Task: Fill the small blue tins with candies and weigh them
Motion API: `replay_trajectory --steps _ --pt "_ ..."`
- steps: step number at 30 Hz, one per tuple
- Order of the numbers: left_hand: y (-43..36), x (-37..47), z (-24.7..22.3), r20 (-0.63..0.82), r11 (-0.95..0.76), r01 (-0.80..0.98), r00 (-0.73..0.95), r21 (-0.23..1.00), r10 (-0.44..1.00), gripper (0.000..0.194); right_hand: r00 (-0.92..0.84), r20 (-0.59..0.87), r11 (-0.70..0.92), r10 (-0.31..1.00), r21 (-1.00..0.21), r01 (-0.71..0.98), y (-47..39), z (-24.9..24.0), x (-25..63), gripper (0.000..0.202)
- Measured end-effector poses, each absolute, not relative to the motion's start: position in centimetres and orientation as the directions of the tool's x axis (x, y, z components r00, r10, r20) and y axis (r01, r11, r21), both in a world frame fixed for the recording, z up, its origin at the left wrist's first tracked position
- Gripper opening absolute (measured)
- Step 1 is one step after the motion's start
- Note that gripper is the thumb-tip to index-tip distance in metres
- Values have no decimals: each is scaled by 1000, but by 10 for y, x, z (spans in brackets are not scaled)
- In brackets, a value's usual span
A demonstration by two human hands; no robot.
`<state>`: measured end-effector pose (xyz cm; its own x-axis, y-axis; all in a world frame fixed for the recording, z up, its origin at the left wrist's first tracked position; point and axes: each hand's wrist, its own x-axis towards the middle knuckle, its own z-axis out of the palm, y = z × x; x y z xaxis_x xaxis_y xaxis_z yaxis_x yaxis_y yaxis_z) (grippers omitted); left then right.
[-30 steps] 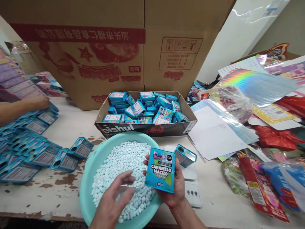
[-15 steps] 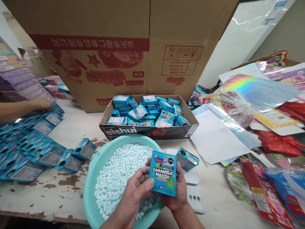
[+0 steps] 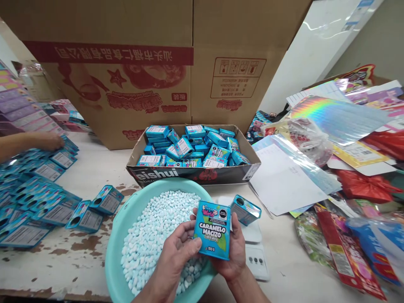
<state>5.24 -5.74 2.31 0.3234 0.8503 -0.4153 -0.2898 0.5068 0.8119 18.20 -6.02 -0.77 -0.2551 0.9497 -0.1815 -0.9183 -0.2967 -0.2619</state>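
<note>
Both my hands hold one blue candy box (image 3: 212, 235) upright, its printed front toward me. My left hand (image 3: 176, 254) grips its left side, thumb across the front and fingers behind. My right hand (image 3: 235, 252) wraps round the right side and lower back; part of it is hidden behind the box. Below my left forearm, a turquoise basin (image 3: 114, 252) holds many small pale blue and white candies (image 3: 158, 227). Just beyond my right hand, another blue box (image 3: 245, 209) with a round hole in its top stands on a white scale (image 3: 257, 259).
An open carton (image 3: 195, 176) full of blue boxes lies behind the basin, before a tall cardboard box (image 3: 151, 25). Rows of holed boxes (image 3: 53, 206) stand at left, where another person's hand (image 3: 52, 141) reaches in. Papers (image 3: 287, 181) and packets (image 3: 344, 252) cover the right side.
The view has shifted slightly, so most things sit a little further left. My hands keep the same hold on the candy box. At left, the other person's hand is still among the boxes.
</note>
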Motion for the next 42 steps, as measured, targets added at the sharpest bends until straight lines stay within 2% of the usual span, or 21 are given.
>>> replay_trajectory --steps 9,23,26,32,42 --pt "-56 52 22 -415 497 -339 288 799 863 44 -264 -166 -300 950 -263 -917 -59 -8 182 60" --pt "-58 51 20 -388 479 -332 305 813 870 57 -240 -239 -300 941 -261 -917 -58 -5 183 57" --pt "-57 49 19 -394 476 -326 288 817 873 53 -216 -276 -289 937 -259 -922 -58 -4 182 53" --pt "-56 48 16 -364 391 -359 143 848 920 48 -125 -355 -229 926 -268 -936 -55 -1 179 38" --pt "-56 45 10 -336 363 -338 138 868 932 38 -95 -376 -205 922 -265 -942 -55 1 181 30"
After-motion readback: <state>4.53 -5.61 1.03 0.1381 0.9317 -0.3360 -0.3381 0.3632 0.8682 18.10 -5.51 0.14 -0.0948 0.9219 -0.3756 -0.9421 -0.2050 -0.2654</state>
